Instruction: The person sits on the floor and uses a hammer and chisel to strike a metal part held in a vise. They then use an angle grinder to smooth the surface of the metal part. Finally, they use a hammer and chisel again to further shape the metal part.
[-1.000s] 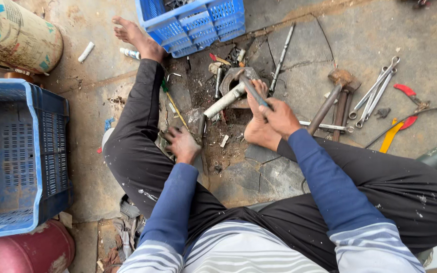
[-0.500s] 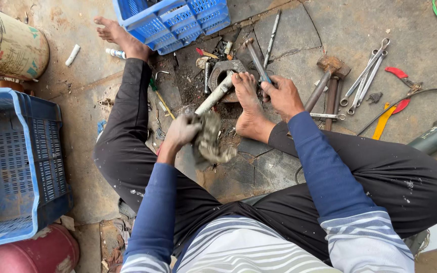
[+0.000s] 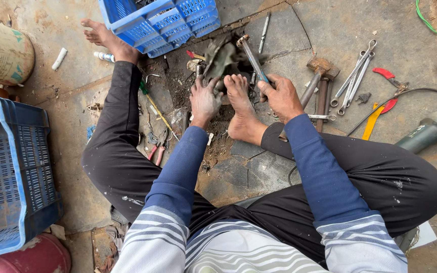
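Note:
I sit on the ground with my legs spread. My left hand (image 3: 204, 98) presses a dirty grey-green rag (image 3: 222, 56) onto a metal part that lies under the cloth, mostly hidden. My right hand (image 3: 280, 96) is closed round the handle of a long steel wrench (image 3: 252, 59), whose head reaches up to the rag. My bare right foot (image 3: 239, 103) rests between the two hands, toes against the rag. My left foot (image 3: 102, 36) lies beside a blue crate.
A blue crate (image 3: 163, 20) stands upside of the rag, another blue crate (image 3: 11, 172) at the left. Hammers (image 3: 317, 83), several spanners (image 3: 352, 76), red-handled pliers (image 3: 388, 88), a yellow tool (image 3: 373, 121) and an angle grinder (image 3: 428, 130) lie at the right. Screwdrivers and small pliers (image 3: 155, 149) lie by my left leg.
My left hand has carried the rag from near my lap up onto the metal part. My right foot has moved in between the hands. The right hand keeps its hold on the wrench.

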